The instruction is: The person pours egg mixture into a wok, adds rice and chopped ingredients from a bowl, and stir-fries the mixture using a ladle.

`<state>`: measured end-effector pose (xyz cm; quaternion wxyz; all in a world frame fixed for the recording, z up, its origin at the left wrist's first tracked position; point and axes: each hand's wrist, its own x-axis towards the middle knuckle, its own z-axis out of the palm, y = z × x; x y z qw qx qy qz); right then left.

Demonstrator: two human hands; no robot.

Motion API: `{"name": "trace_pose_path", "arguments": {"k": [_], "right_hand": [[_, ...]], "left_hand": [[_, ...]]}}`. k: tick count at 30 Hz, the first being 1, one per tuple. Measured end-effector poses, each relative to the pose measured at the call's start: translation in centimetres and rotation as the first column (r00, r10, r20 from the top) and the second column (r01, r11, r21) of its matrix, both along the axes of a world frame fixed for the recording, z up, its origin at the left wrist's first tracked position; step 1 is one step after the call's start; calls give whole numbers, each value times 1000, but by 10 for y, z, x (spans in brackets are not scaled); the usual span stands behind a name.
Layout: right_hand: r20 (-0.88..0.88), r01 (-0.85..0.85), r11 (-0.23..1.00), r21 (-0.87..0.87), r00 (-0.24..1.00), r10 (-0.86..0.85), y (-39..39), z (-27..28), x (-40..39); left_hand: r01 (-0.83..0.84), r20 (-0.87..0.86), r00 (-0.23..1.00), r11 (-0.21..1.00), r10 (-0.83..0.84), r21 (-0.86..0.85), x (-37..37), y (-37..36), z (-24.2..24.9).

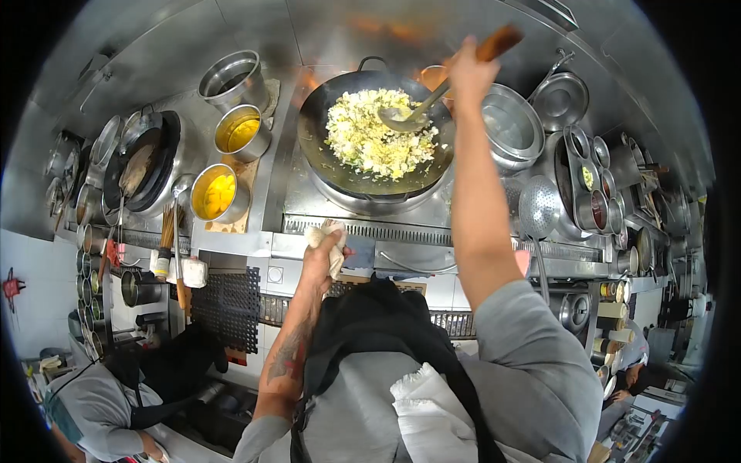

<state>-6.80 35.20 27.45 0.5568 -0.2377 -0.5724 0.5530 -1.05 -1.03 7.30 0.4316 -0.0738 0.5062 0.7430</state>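
Observation:
My right hand (472,76) is wrapped round the wooden handle of a ladle (403,119), above the right rim of a large black wok (312,143). The ladle's bowl rests in the chopped white, yellow and green food (370,143) inside the wok. Near the stove's front edge, my left hand (318,258) is closed on a folded pale cloth (336,266), below and left of the wok and apart from it.
Metal pots with yellow contents (241,133) (219,194) stand left of the wok. To the right are a metal basin (513,123) and a perforated skimmer (539,207). A second wok (174,166) stands further left. Other people (104,409) (637,347) are at both lower sides.

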Motion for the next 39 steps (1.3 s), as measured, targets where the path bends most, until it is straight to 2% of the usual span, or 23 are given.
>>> {"name": "trace_pose_path", "arguments": {"k": [1,3,4,6,8,10,12,13,14,16,17,20,22,24,25,26,28,29,32,33,36,38,39], "right_hand": [[-23,-7,999,37,1000,8,18,-42,-23],[-161,-333,924,-186,938,306,8,-34,-36],[-159,-336,920,-200,938,307,-8,-18,-32],[27,-181,980,86,983,179,-29,6,-25],[-34,-315,922,224,943,330,-51,-25,-14],[214,-274,940,205,949,230,-22,-56,-37],[315,-175,984,-20,933,173,13,-15,-39],[454,-4,994,113,890,-48,14,5,-23],[441,-11,992,129,896,-47,25,1,-26],[-47,-89,995,42,995,91,35,-53,-33],[11,-210,975,73,978,209,27,-73,-46],[76,-282,959,-22,956,283,-4,-3,-42],[8,-317,948,23,948,317,-12,-1,-42],[-103,-343,925,165,927,362,-35,-40,-39],[21,-335,930,151,942,336,-31,-49,-46],[17,-336,929,153,941,337,-12,-44,-56],[113,-135,989,56,985,128,10,-12,-52],[-27,-153,984,89,987,156,10,-11,-41],[-90,-161,987,-2,983,160,13,-80,-66],[9,-356,934,-38,934,357,-7,-54,-46],[180,-264,961,84,952,246,-35,-12,-28],[15,-405,874,267,909,417,-82,-24,3],[99,-358,919,168,933,346,-60,-43,-4]], "left_hand": [[5,-4,1000,1000,-5,-5,0,1,4],[-8,104,994,978,-14,209,3,9,14],[-13,110,994,980,-9,196,8,6,14],[66,-40,997,997,-65,46,8,11,16],[48,-74,996,994,-41,95,7,11,0],[161,-52,986,979,-155,123,7,0,-15],[159,-29,987,978,-157,138,18,-12,-15],[134,-9,991,982,-134,133,24,-18,-16],[103,-3,995,985,-104,140,22,-17,-18],[125,-40,992,980,-120,154,27,-21,-10],[145,-21,989,986,-143,81,27,-22,-14],[150,4,989,988,-150,-29,25,-19,0],[150,-9,989,987,-150,-54,21,-10,7],[96,-5,995,995,-96,-18,26,-12,7],[114,-10,993,993,-114,-27,26,-13,5],[113,-14,993,993,-113,-27,25,-15,2],[173,-4,985,984,-174,-28,25,-25,2],[175,-15,984,984,-176,-23,25,-27,2],[111,4,994,994,-111,-18,29,-39,1],[111,5,994,994,-111,-23,30,-42,0],[107,4,994,994,-107,-34,35,-52,-2],[94,-14,995,995,-94,-18,26,-44,-6],[129,16,992,991,-129,-37,24,-50,-8]]}}
